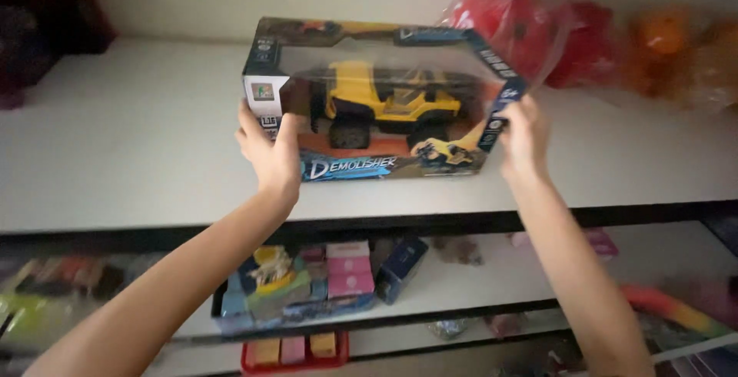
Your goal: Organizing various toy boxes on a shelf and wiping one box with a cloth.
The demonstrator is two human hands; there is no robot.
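Observation:
A boxed toy [384, 100], a yellow off-road car behind a clear window in a dark blue and orange carton, rests on the top white shelf [138, 139]. My left hand [267, 148] grips the box's lower left corner. My right hand [523, 135] holds its lower right corner. Both arms reach up from below.
Red and orange plush-like items in clear bags [538, 31] sit right behind the box. Dark things [38, 16] stand at the far left. Lower shelves [461, 285] hold small boxes, pink packs [347, 268] and a red tray [292, 352].

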